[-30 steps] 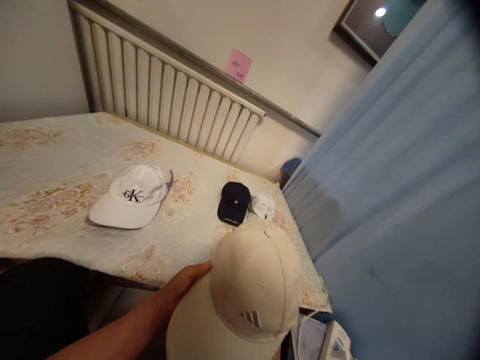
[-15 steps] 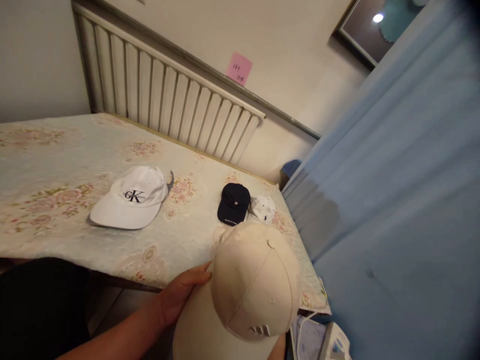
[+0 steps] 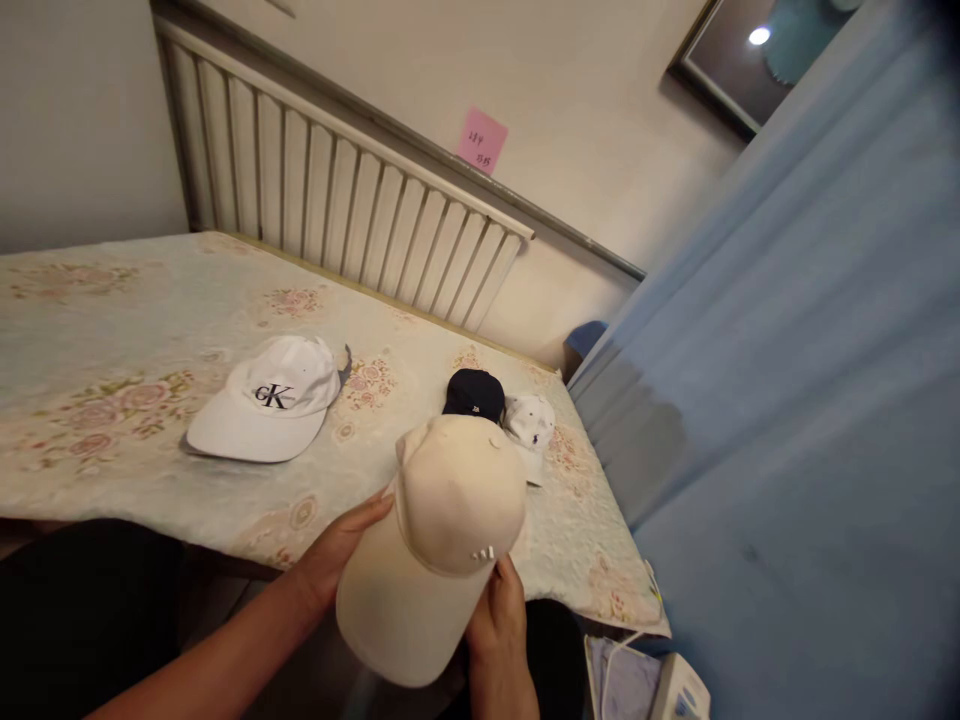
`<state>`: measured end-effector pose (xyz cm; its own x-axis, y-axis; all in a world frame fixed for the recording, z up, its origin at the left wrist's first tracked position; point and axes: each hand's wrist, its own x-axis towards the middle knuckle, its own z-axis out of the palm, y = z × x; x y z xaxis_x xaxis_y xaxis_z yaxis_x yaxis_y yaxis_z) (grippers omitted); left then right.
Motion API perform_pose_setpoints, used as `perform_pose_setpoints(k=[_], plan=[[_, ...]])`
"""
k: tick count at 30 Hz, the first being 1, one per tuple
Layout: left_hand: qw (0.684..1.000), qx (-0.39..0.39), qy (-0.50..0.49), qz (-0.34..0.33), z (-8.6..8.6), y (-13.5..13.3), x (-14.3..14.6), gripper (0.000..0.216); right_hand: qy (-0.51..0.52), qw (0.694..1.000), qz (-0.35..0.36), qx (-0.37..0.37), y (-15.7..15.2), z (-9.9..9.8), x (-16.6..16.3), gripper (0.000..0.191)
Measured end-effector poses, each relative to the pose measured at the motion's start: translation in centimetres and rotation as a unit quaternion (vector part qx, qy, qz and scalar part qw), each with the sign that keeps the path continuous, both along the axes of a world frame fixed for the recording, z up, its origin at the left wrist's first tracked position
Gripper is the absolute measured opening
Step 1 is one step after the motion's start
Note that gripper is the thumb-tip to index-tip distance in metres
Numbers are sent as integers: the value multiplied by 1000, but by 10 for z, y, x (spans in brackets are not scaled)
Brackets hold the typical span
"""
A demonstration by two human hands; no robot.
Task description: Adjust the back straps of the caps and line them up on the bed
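A cream baseball cap [image 3: 457,490] with a small striped logo is held up before me, its brim pointing down toward me. My left hand [image 3: 341,545] grips its left edge, thumb on top and the other fingers hidden beneath. On the opposite edge, my right hand [image 3: 501,610] is closed at the brim's corner, fingers partly hidden by the cap. Behind it lie a black cap [image 3: 474,392], now partly covered from view, and a smaller white cap [image 3: 531,420]. Farther left on the bed rests a white cap with CK lettering [image 3: 270,400].
The bed [image 3: 180,330] has a floral cover. A white radiator [image 3: 345,190] runs along the wall behind it, below a pink note [image 3: 482,140]. A blue curtain [image 3: 787,380] hangs at the right. A white device [image 3: 679,690] stands at lower right.
The cream cap has moved up and left, away from me, and now overlaps the black cap's brim. My right hand, mostly hidden before, now shows at the cap's right edge.
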<state>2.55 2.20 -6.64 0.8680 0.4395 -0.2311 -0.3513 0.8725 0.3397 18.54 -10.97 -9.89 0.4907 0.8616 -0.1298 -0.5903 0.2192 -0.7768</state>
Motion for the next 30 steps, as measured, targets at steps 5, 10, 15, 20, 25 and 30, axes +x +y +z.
perform_pose_setpoints(k=[5,10,15,20,25,30], plan=[[999,5,-2,40,-8,12,-1,55,101,995,16,6,23,-4,-11,34],[998,39,-21,52,-15,13,-6,54,105,994,35,25,20,-10,-12,33],[999,7,-46,-27,-10,18,-8,48,80,996,36,12,16,-16,-6,42],[999,16,-46,2,-6,22,-3,46,101,995,12,-12,12,-17,-9,36],[999,2,-39,4,-7,21,-2,45,101,995,7,-13,10,-17,-10,35],[999,-10,-30,4,-7,24,-5,44,73,997,2,-17,9,-23,-10,36]])
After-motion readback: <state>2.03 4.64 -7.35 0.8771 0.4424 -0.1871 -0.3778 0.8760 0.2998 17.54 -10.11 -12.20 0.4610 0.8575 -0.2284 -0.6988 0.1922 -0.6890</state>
